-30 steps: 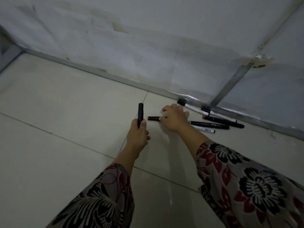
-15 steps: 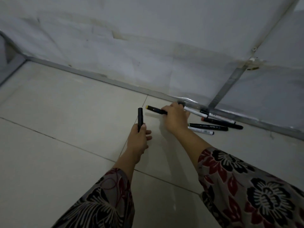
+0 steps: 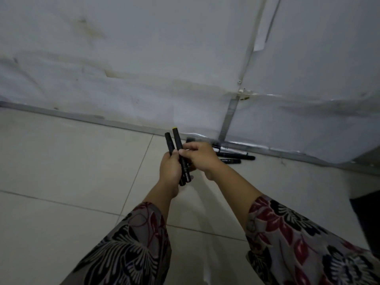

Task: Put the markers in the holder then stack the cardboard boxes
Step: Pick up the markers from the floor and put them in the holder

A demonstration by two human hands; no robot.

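Beige glazed floor tiles [image 3: 67, 161] fill the near ground, with open floor to my left and in front of my knees; a grout line runs diagonally toward me just left of my hands. The far edge is a grey metal strip [image 3: 82, 118] at the foot of a white sheeted wall [image 3: 144, 68]. An upright metal strip [image 3: 230, 120] splits the wall to the right. A dark object [image 3: 366, 219] cuts in at the right edge; too blurred to name.

Both hands are raised over the floor, close together, floral sleeves [image 3: 133, 249] at the bottom. My left hand [image 3: 170, 171] is clenched round a plain black marker [image 3: 169, 144], which stands nearly upright out of the top of the fist. My right hand [image 3: 200, 157] pinches a black marker with a yellow end cap [image 3: 177, 138] about midway along its barrel, yellow end up, tilted slightly left. The two barrels sit side by side, almost touching. The lower end of the yellow-capped one lies against my left fingers; can't tell if the left hand grips it too.

Loose markers [image 3: 236, 155], black and white-barrelled, lie flat on the floor behind my right hand, just beside the wall strip, partly hidden by my knuckles. The exact count is unclear.
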